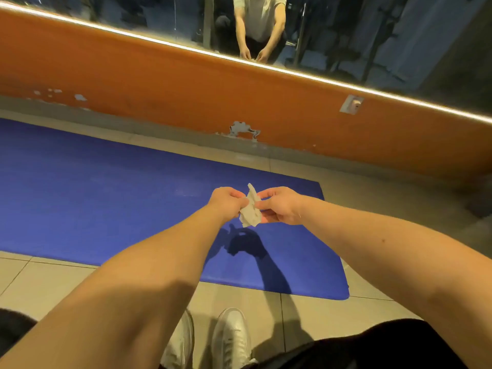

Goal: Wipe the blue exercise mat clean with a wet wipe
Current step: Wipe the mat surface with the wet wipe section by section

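Wet wipe (pixel 250 209): crumpled, pale, held up between both hands, above the right end of the blue exercise mat (pixel 106 203). Not touching the mat; the hands' shadow falls on the blue just below, so there is air between.

Left hand (pixel 226 202): fingers curled, pinching the wipe's left side. Right hand (pixel 279 206): thumb and forefinger pinching the right side, other fingers loosely bent. Looks like the wipe is being pulled open or refolded, though which of the two I cannot tell.

Progress, as a judgement: early, or between passes. The wipe is in hand but off the surface. No clear wet streaks or wiped bands show on the mat, only a faint pale smudge beyond the left hand. As far as can be seen, the whole visible length is left to do.

Edges: the mat lies flat on the tiled floor (pixel 53 283). Its right short edge sits just right of the hands. The near long edge runs just ahead of the white shoes (pixel 231 339). The far long edge lies parallel to the orange wall (pixel 186 97), with a strip of floor between. The left end runs out of view.

Room: open tile on the near and right sides. Sweeps leftward have a long clear run. The wall limits reach on the far side only. A mirror (pixel 372 35) sits above the wall.
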`<action>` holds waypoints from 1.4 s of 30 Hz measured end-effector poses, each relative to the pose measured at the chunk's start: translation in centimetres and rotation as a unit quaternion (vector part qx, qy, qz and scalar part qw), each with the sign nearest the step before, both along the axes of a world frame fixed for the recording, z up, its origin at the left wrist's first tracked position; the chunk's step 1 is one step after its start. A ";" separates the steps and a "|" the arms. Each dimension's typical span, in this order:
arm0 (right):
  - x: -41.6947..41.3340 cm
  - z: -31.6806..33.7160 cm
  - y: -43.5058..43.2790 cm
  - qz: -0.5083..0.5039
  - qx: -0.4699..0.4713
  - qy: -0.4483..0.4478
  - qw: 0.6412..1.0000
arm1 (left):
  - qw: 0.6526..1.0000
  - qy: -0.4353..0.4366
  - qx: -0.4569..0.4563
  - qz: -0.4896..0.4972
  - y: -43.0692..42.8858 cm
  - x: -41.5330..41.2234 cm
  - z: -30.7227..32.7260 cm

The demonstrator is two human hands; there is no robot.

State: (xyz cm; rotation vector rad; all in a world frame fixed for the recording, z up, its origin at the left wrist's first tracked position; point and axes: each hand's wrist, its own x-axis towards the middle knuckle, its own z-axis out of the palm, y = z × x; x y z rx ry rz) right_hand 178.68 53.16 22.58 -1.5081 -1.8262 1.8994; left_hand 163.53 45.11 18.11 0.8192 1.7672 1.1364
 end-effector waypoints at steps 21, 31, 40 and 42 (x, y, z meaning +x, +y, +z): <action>19.3 -10.8 5.7 -0.219 -0.016 -0.049 0.974 | 0.987 -0.033 -0.055 -0.146 5.4 17.2 -9.5; 27.0 -24.2 5.8 -0.244 0.115 -0.171 0.948 | 0.951 0.207 -0.143 -0.177 7.4 22.4 -21.3; 29.4 -30.9 3.8 -0.028 0.298 -0.302 0.905 | 0.821 0.453 -0.220 -0.271 6.3 22.6 -26.0; 29.9 -32.1 2.9 -0.008 0.274 -0.292 0.916 | 0.813 0.468 -0.221 -0.267 6.2 22.6 -26.6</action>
